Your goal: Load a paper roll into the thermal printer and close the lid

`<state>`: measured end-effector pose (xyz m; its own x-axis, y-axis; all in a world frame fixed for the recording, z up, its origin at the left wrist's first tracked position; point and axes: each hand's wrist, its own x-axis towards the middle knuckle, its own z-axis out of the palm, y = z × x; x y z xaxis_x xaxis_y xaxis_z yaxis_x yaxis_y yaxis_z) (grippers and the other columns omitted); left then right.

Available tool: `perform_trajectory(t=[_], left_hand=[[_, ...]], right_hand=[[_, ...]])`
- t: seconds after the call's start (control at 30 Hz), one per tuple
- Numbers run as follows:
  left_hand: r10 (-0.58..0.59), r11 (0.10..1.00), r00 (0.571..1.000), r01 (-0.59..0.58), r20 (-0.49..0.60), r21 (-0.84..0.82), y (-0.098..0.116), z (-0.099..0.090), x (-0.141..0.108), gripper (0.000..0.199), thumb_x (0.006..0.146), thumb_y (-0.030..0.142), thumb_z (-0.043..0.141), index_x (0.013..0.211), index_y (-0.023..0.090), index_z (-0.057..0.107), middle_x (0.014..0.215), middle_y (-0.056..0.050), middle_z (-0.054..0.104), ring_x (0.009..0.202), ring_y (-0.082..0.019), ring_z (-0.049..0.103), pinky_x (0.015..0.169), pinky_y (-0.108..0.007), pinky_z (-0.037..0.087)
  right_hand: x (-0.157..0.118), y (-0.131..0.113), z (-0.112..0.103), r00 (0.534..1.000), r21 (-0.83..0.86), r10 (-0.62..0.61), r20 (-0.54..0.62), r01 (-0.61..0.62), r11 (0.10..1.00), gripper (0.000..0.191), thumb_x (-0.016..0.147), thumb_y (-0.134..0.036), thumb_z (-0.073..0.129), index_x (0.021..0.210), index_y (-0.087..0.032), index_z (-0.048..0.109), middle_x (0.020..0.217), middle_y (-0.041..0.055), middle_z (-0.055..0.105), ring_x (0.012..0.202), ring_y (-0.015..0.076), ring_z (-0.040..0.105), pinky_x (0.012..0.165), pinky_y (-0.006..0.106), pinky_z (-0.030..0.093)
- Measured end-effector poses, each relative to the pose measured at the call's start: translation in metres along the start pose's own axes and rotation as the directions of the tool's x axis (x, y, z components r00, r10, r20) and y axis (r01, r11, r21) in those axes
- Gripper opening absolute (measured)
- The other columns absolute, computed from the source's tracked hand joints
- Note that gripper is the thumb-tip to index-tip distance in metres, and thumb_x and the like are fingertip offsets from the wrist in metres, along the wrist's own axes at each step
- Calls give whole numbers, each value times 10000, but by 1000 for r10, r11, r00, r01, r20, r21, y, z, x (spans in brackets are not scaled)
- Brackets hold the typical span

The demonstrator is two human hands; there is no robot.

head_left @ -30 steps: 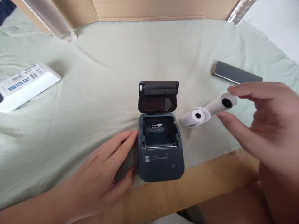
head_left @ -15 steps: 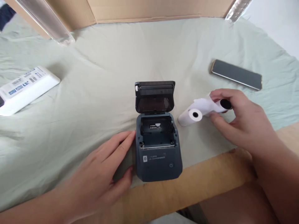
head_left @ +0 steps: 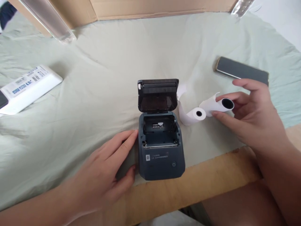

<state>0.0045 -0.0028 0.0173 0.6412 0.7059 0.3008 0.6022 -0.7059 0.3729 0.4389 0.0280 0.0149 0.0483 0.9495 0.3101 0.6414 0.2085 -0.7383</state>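
A dark blue label printer [head_left: 162,163] stands near the front edge, its black lid [head_left: 158,95] raised and its roll compartment showing no roll. My left hand [head_left: 105,160] rests against the printer's left side, fingers apart, holding nothing. To the right of the printer lies a white paper roll [head_left: 192,116] with a small dark core and a loose paper end behind it. Beside that, my right hand [head_left: 249,113] grips a second white roll [head_left: 210,105] with a wide black core, between thumb and finger.
A dark phone [head_left: 241,69] lies at the right behind my right hand. At the far left is a white device [head_left: 35,91] with a printed label. Cardboard [head_left: 150,8] and clear plastic pieces stand at the back. A wooden edge [head_left: 164,196] runs along the front.
The loose paper now extends behind the small-core roll toward the printer lid, no longer draped between the rolls. My right index finger has lifted. My left hand stays by the printer.
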Motion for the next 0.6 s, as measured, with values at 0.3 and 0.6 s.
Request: perform_trajectory(t=[0.3,0.6], left_hand=[[-22,998,1000,22,8,-59,-1,4,-3,830,1216,304,520,2012,348,288,1731,-47,745,1437,-257,827,1189,-372,759],[-28,998,1000,29,9,-51,-1,3,-4,852,1209,306,520,2017,378,262,1711,-42,746,1425,-262,826,1158,-379,763]], right_hand=[[-1,-11,-1,993,-66,114,14,-113,991,727,852,-466,946,1502,-396,627,1073,0,718,808,153,663,655,324,536],[-2,-20,-4,993,-169,97,75,-83,982,379,952,-495,885,1271,-321,781,1137,42,726,807,144,658,677,344,556]])
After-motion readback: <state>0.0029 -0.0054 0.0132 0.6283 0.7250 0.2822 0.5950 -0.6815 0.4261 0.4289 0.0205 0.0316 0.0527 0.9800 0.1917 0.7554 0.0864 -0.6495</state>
